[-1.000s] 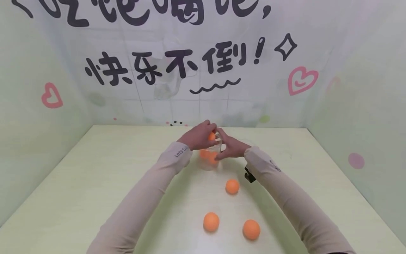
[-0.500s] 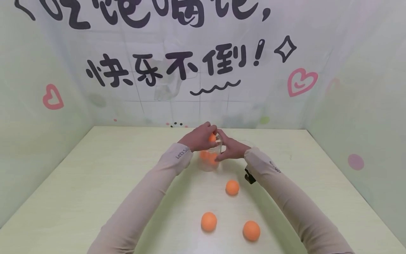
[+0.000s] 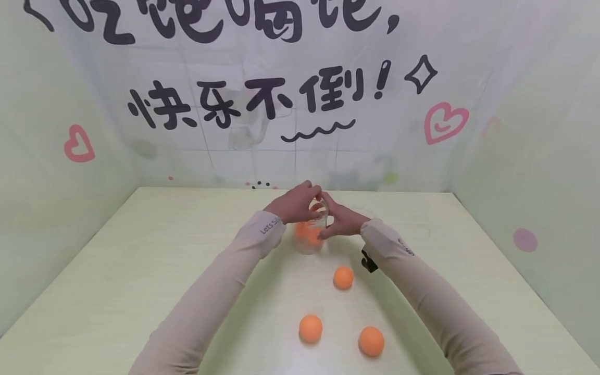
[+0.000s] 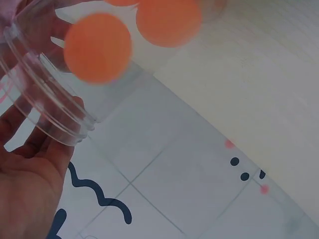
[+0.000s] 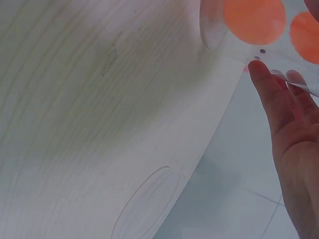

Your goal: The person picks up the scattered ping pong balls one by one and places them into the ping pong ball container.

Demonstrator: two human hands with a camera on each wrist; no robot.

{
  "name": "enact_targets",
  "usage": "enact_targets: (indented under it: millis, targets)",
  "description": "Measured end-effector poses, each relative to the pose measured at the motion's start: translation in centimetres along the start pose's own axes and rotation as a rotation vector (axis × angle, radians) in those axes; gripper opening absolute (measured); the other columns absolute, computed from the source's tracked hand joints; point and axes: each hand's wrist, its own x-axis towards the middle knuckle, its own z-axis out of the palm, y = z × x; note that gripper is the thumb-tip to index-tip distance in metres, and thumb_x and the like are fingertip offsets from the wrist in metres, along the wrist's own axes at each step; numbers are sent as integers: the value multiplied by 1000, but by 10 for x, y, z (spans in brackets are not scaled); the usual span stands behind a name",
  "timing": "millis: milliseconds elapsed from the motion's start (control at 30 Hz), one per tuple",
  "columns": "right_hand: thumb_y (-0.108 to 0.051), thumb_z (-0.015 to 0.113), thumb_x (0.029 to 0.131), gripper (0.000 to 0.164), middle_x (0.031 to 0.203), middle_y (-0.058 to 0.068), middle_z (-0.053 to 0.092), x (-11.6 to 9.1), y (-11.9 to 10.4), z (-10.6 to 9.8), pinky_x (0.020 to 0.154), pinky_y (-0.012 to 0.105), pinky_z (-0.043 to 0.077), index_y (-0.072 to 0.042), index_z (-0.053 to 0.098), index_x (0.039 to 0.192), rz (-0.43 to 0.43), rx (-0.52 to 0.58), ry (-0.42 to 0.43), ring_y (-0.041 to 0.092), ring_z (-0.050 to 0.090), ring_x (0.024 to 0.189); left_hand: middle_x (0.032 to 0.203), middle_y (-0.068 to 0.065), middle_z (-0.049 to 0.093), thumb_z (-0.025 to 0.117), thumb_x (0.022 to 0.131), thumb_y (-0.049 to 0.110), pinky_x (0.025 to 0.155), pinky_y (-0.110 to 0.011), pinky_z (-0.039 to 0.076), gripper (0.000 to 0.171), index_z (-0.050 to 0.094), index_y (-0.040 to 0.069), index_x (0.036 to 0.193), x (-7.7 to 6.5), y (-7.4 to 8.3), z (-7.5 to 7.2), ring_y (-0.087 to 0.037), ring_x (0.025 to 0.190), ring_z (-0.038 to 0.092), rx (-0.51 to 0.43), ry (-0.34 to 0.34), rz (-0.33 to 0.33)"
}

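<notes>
A clear plastic jar [image 3: 307, 246] with a threaded mouth stands near the back of the table, several orange table tennis balls [image 3: 302, 229] inside. My right hand [image 3: 344, 217] grips it from the right, thumb in front and fingers behind. Over the mouth, my left hand [image 3: 297, 203] has fingers and thumb spread at the rim and holds no ball. The left wrist view shows one ball [image 4: 98, 48] just inside the mouth, below the left hand [image 4: 30, 174]. In the right wrist view, the right hand [image 5: 299, 144] is beside the jar, with balls [image 5: 255, 20] showing through its wall.
Three more orange balls lie on the table: one ball [image 3: 344, 277] in front of the jar, another [image 3: 311, 328] nearer, and a third [image 3: 371, 341] near right. A thin clear disc [image 5: 147, 204] lies flat at the table's back edge. A printed curtain [image 3: 225, 161] rises behind.
The ball between my left fingers at the jar's mouth has been let go and dropped inside. The nearer middle ball has rolled slightly left and back. My right hand stays on the jar.
</notes>
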Motion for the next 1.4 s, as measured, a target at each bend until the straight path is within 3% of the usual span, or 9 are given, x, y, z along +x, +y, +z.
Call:
enact_targets:
  millis: [233, 533, 700, 867, 1033, 1267, 1400]
  targets:
    - [-8, 76, 77, 107, 157, 10, 16, 1, 1, 1, 90, 39, 51, -18, -1, 150, 11, 1, 2, 33, 42, 132, 101, -8, 51, 69, 86, 23, 76, -32, 46, 31, 58, 7, 110, 1, 0, 1, -20, 87, 52, 13, -17, -21]
    - [-12, 77, 77, 108, 151, 18, 27, 0, 2, 1, 89, 37, 51, -16, -2, 150, 7, -17, 6, 31, 44, 129, 104, -11, 54, 68, 86, 20, 79, -32, 46, 30, 57, 6, 110, 1, 1, 1, -21, 88, 52, 31, -8, 21]
    - [-13, 77, 77, 105, 152, 16, 26, 0, 4, 2, 89, 38, 51, -18, 1, 149, 0, -12, 13, 34, 43, 131, 101, -10, 53, 70, 85, 21, 78, -32, 46, 30, 59, 6, 110, -1, 2, -1, -21, 88, 51, 34, 8, 33]
    - [-11, 77, 77, 106, 144, 17, 37, -1, 3, 2, 87, 36, 51, -16, 1, 150, -19, -20, 15, 31, 46, 127, 100, -9, 52, 71, 85, 23, 77, -31, 46, 32, 61, 5, 110, -4, 0, -2, -20, 87, 49, 33, 28, 62]
    - [-9, 77, 77, 103, 143, 19, 37, -1, 2, 2, 88, 39, 51, -17, 4, 149, -47, 14, 10, 35, 43, 129, 98, -10, 53, 72, 83, 23, 77, -32, 47, 30, 60, 6, 105, -8, -7, -8, -21, 87, 51, 63, 80, 80]
    - [-2, 76, 76, 98, 137, 25, 41, 2, 5, 3, 90, 44, 50, -15, 8, 146, -92, 40, 3, 41, 46, 126, 98, -11, 52, 68, 86, 28, 77, -36, 47, 34, 56, 6, 109, -20, -24, -17, -22, 84, 51, 92, 92, 33]
    - [-3, 77, 75, 98, 136, 23, 42, 2, 5, 3, 92, 44, 48, -17, 10, 146, -72, 29, 8, 38, 47, 126, 103, -13, 53, 62, 89, 35, 81, -39, 48, 40, 53, 5, 114, -29, -33, -20, -24, 87, 53, 48, 78, -14]
